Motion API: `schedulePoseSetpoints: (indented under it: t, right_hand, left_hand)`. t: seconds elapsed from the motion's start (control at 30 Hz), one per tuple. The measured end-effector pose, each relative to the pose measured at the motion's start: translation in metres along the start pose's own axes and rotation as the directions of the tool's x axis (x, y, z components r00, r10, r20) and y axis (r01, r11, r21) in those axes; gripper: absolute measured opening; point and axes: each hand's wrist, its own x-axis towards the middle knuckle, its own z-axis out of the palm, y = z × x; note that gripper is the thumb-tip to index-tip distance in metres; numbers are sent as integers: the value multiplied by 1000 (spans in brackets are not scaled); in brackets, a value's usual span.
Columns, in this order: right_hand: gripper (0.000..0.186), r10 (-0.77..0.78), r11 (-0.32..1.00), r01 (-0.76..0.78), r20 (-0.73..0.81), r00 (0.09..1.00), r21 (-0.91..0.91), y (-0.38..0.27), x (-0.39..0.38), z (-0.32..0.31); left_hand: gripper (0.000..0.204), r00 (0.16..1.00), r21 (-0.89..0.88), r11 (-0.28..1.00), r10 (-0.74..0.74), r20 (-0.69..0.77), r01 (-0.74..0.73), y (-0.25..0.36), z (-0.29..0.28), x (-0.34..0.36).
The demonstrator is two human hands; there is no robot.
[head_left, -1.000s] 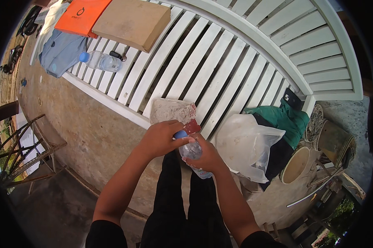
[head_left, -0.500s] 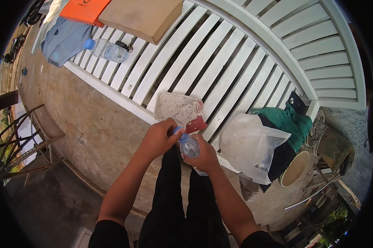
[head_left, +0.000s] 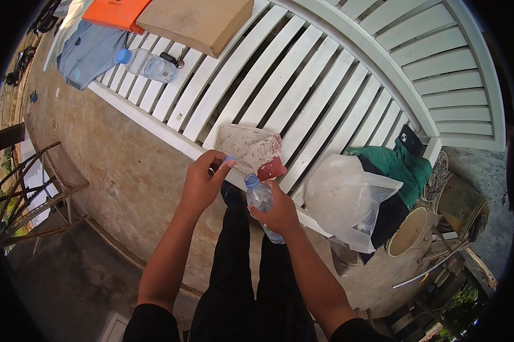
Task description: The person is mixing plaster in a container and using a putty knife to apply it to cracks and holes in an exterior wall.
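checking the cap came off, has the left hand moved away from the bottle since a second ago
Yes. The left hand with the blue cap has shifted left, off the bottle, whose neck is now bare.

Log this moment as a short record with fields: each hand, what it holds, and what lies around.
left hand: raised beside the bottle neck, pinching a small blue cap in its fingertips
right hand: grip closed around a clear plastic water bottle, cap off
bench: white slatted bench ahead
near the hands: crumpled plastic bag with red print; clear plastic bag
far end: second water bottle, cardboard box, orange packet
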Motion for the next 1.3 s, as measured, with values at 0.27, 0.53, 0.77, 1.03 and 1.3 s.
schedulePoseSetpoints:
  t: [0.27, 0.53, 0.77, 1.03, 1.3]
  right_hand:
    - [67, 46, 999, -47, 20, 999, 16, -1, -1, 1]
    - [67, 70, 997, -70, 22, 997, 12, -1, 0, 3]
    - [65, 66, 998, -66, 17, 998, 23, -2, -1, 3]
    - [65, 75, 997, -75, 1, 997, 11, 0, -1, 4]
    - [65, 81, 996, -81, 4, 997, 21, 1, -3, 6]
  left_hand:
    - [18, 998, -75, 997, 20, 53, -16, -3, 1, -8]
    - [18, 988, 46, 996, 66, 136, -73, -7, -2, -10]
    - [28, 982, 18, 994, 100, 158, -104, -2, 0, -12]
    - [30, 975, 11, 991, 126, 183, -131, -6, 4, -16]
    - [29, 972, 9, 992, 124, 200, -128, -8, 7, -19]
